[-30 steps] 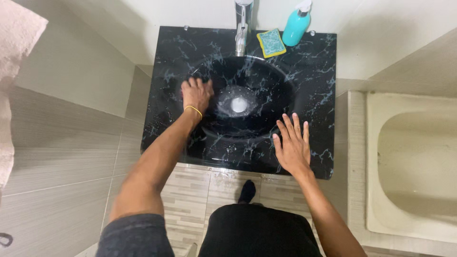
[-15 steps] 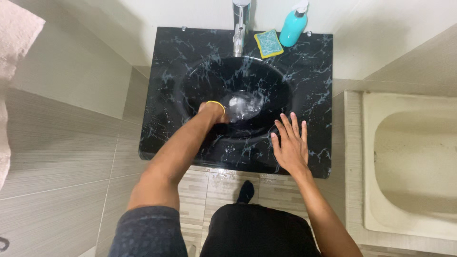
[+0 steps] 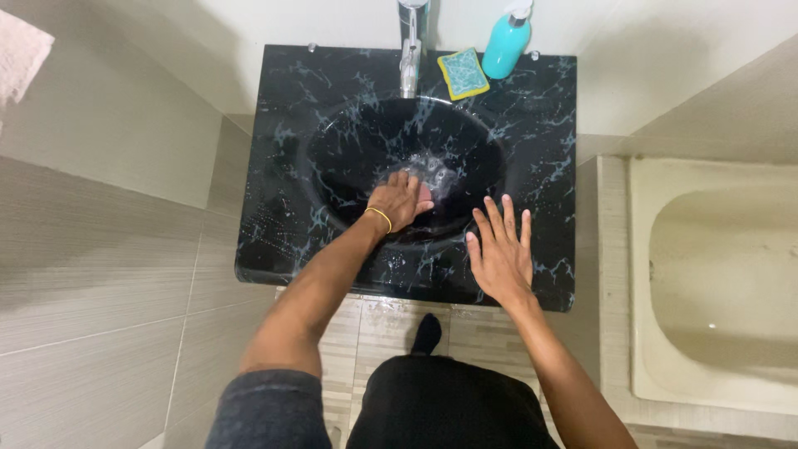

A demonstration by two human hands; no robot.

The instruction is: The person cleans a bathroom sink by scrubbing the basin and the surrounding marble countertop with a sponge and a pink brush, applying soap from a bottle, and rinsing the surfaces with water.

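Note:
My left hand [image 3: 399, 199], with a yellow band at the wrist, is down in the bowl of the black marbled sink [image 3: 332, 75]. It presses a small pink pad [image 3: 425, 193] against the wet bowl near the drain. The drain itself is hidden behind foam and the hand. My right hand [image 3: 499, 254] lies flat with spread fingers on the sink's front right rim and holds nothing.
A chrome tap [image 3: 409, 58] stands at the back of the sink, with a teal and yellow sponge [image 3: 463, 73] and a teal soap bottle [image 3: 507, 41] beside it. A cream tub [image 3: 715, 274] is at the right, tiled wall at the left, a pink towel [image 3: 17, 50] top left.
My left hand has swept from the bowl's left rim down through the middle to the drain area. The right hand has stayed on the front rim.

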